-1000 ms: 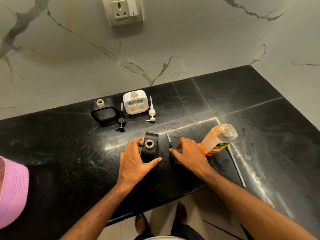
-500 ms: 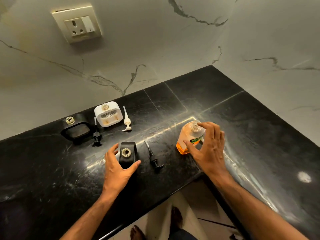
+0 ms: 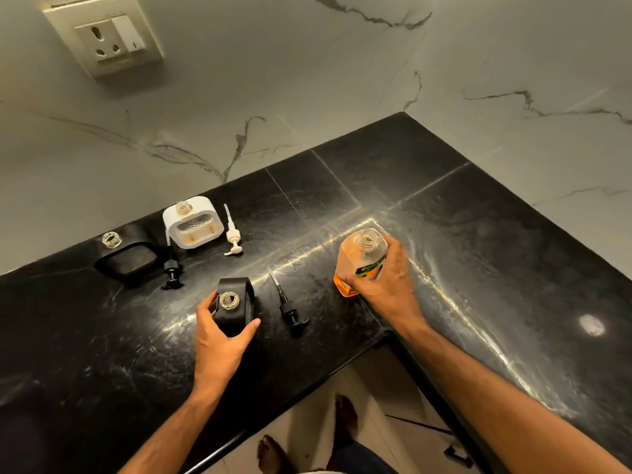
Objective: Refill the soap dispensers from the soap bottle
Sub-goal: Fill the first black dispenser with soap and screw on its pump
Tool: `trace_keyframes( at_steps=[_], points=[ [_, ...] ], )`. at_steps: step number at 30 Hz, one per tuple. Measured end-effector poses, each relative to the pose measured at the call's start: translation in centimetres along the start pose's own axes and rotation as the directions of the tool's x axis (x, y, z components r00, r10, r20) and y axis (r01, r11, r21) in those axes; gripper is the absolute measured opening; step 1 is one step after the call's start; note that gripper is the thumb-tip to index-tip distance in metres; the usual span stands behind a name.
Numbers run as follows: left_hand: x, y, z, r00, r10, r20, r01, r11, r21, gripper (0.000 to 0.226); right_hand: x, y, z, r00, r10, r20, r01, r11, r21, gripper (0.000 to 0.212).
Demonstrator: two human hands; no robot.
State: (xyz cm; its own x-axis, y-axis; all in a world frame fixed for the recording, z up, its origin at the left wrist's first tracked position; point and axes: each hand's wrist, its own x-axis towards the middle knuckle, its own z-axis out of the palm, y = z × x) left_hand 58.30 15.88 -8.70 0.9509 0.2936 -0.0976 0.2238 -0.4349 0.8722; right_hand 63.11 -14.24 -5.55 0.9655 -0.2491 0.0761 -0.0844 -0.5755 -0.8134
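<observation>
Polished black stone countertop with pale veining and bright glare streaks runs into a corner of white marble-look wall, where a cream plastic socket plate sits at far left. Near the front edge, the left hand grasps a black rectangular soap dispenser with an open, threaded clear neck, thumb on its right side and fingers on its left. To the right, the right hand wraps around a clear plastic soap bottle of orange liquid, uncapped and standing on the stone. Between them lies a black pump head with a thin tube. Farther back stand a white rounded-square dispenser, a white pump lying beside it, another black dispenser and a second black pump.
</observation>
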Motion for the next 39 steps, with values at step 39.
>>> trace_keyframes(
  at_steps=[39],
  points=[
    [2.6,6.6,-6.9,0.986,0.088,0.139,-0.034,0.937,-0.347,0.045,8.2,-13.0,2.8,0.639,-0.709,0.299,0.755,0.653,-0.063,0.09]
  ],
)
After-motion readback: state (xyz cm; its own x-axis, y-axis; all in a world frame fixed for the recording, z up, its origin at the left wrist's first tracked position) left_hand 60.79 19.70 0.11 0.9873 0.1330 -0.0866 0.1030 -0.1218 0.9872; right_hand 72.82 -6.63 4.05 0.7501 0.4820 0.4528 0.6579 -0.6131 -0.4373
